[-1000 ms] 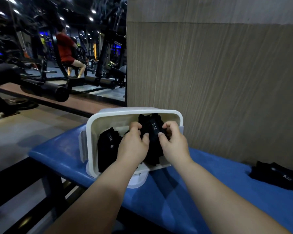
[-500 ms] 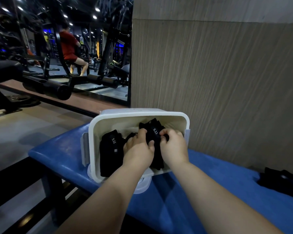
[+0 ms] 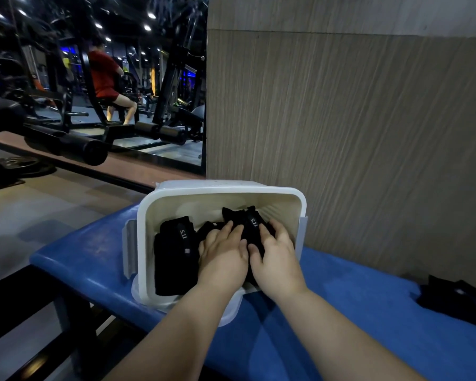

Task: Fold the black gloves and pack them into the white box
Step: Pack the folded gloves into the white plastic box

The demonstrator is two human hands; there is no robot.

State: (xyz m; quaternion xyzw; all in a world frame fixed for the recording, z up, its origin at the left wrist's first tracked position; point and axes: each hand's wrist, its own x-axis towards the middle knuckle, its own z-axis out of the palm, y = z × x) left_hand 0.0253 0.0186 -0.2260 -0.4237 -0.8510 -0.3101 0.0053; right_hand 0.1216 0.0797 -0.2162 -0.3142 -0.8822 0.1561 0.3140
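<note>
White box (image 3: 286,199) lies tipped on the blue padded bench (image 3: 341,312), with its opening toward the person. Inside at the left, a folded black glove (image 3: 176,259) stands with its long axis up and down. Left hand (image 3: 223,259) and right hand (image 3: 276,261) press with nearly straight fingers on a second glove (image 3: 252,221) at the right, gripping nothing. Behind is a wood-grain wall (image 3: 368,133), and gym machines (image 3: 99,125) are at the left.

Dim scene, ceiling spotlights (image 3: 151,15) glinting upper left, wide-angle bending at edges, slight blur
</note>
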